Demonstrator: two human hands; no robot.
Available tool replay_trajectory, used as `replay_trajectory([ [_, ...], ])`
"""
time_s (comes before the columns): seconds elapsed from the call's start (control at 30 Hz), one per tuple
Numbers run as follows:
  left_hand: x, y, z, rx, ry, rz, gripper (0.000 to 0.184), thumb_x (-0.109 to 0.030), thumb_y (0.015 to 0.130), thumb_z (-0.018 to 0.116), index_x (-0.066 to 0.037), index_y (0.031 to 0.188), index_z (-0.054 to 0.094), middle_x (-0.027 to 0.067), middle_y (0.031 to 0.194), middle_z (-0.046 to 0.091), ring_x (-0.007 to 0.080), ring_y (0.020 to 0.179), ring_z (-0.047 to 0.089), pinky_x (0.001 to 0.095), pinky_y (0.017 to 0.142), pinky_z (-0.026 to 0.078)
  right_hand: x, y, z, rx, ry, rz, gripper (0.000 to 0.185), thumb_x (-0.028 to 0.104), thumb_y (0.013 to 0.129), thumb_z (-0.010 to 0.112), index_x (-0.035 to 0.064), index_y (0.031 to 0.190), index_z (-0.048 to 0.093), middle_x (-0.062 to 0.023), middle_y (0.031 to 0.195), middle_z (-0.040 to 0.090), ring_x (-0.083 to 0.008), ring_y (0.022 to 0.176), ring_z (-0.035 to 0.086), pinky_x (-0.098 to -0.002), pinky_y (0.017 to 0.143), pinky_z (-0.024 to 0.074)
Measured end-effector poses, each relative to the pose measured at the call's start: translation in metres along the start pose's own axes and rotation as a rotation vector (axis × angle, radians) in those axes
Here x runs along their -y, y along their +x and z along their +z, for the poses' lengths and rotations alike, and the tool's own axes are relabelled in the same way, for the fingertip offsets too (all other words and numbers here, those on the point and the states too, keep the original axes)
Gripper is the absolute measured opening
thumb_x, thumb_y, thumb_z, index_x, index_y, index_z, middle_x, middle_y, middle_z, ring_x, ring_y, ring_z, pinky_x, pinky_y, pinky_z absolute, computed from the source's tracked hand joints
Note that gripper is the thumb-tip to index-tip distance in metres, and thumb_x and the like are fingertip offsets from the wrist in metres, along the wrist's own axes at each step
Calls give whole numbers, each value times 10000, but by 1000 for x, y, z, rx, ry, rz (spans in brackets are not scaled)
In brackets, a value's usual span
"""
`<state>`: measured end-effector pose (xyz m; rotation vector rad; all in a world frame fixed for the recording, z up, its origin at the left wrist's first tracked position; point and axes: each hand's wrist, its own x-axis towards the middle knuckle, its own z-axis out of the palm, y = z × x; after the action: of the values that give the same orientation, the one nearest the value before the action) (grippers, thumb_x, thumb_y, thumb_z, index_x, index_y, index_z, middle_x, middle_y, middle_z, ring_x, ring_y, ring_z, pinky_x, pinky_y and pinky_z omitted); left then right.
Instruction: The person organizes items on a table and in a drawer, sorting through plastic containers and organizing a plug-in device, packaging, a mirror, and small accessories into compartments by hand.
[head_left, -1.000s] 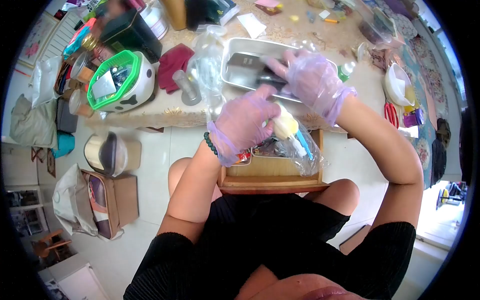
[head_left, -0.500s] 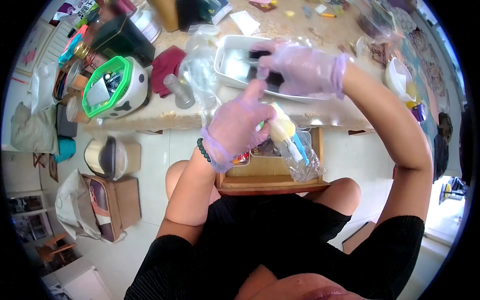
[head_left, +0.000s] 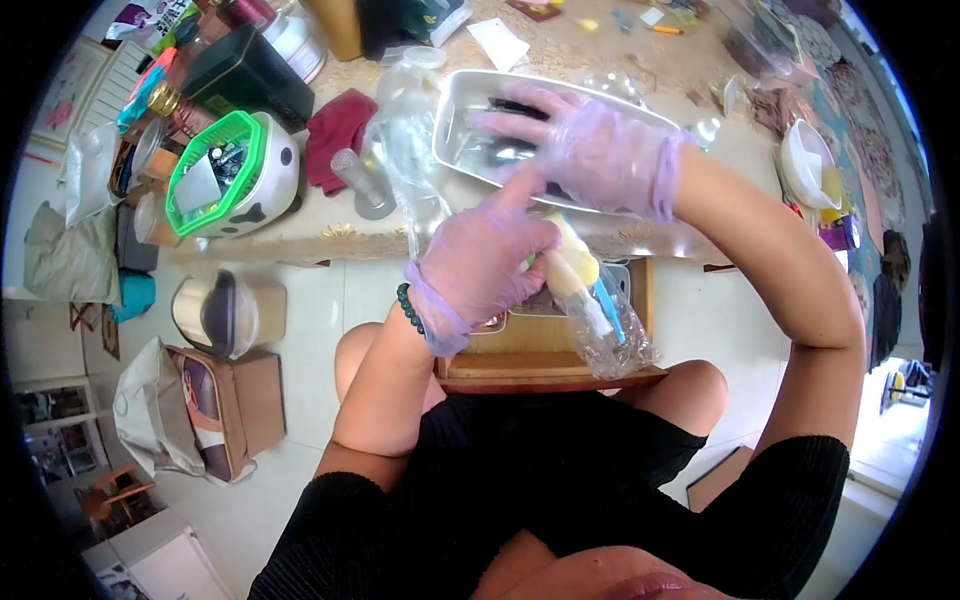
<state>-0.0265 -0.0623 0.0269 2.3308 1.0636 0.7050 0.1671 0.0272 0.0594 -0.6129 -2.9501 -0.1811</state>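
My left hand [head_left: 483, 262], in a thin purple glove, is closed on a clear plastic bag [head_left: 600, 318] that holds pale yellow, white and blue items. The bag hangs over an open wooden drawer [head_left: 540, 365]. My right hand [head_left: 600, 145], gloved too, reaches into a white rectangular tray [head_left: 450, 135] on the table, its fingers spread over a dark object [head_left: 508, 150]. Whether it grips that object cannot be made out. My left index finger points up at the tray's near edge.
Left of the tray lie a crumpled clear plastic bag [head_left: 405, 125], a clear cylinder [head_left: 365, 185], a maroon cloth [head_left: 338, 135] and a green-rimmed basket [head_left: 255, 205]. A dark box [head_left: 250, 80] stands behind. On the right is a white bowl [head_left: 802, 165].
My right hand has moved left within the tray, its fingers now spread over the dark object. My left hand and its bag have shifted slightly lower.
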Motion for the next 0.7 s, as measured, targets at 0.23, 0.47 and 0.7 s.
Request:
replay_trajectory([
  [0.23, 7, 1, 1, -25, -6, 14, 196, -70, 753, 721, -124, 934, 669, 136, 1239, 551, 325, 1096, 641, 391, 831, 555, -10, -9, -11, 206, 73, 147, 400, 79, 823, 658, 194, 1204, 692, -88, 1528, 403, -335, 1282, 525, -383, 1053, 479],
  [0.47, 9, 0, 3, -54, 9, 34, 175, -75, 763, 717, -117, 926, 669, 154, 1254, 544, 316, 1107, 641, 379, 850, 557, -3, -22, -39, 28, 350, 274, 714, -43, 760, 614, 205, 1418, 490, -155, 1479, 436, -364, 1221, 564, -415, 1007, 495],
  [0.7, 7, 1, 3, -53, 42, 31, 161, -87, 765, 715, -116, 918, 674, 149, 1252, 559, 305, 1084, 654, 374, 829, 564, 4, -7, -38, 221, 395, 378, 666, 84, 833, 666, 157, 1452, 430, -183, 1314, 565, -376, 1137, 603, -412, 961, 510],
])
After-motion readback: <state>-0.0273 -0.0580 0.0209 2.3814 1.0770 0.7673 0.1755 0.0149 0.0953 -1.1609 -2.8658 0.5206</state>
